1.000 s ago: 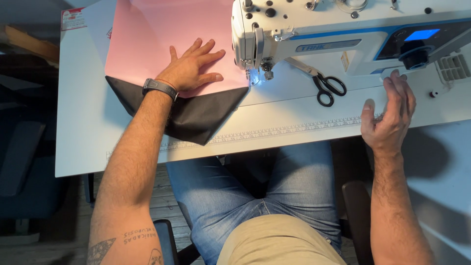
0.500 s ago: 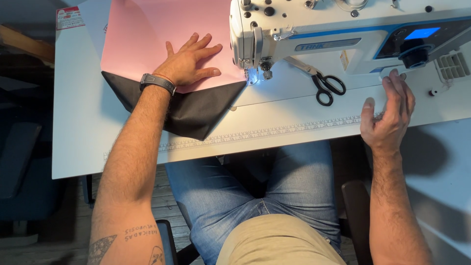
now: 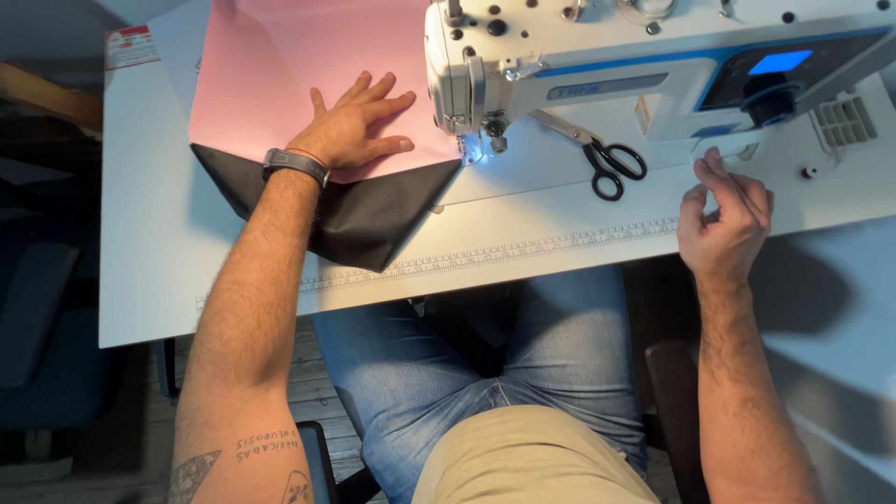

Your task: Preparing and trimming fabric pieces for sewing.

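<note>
The pink fabric [image 3: 308,65] is pressed flat by the open left hand [image 3: 359,126] beside the sewing machine [image 3: 597,56]. Nothing is grasped by the half-curled right hand [image 3: 726,215]; scissors [image 3: 607,163] lie between.

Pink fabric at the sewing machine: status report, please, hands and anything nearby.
Left hand flat on pink fabric. Right hand empty, at table edge. Black scissors beside needle area.

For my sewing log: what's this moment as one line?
left hand flat on pink fabric | right hand at sewing machine | scissors idle
</note>
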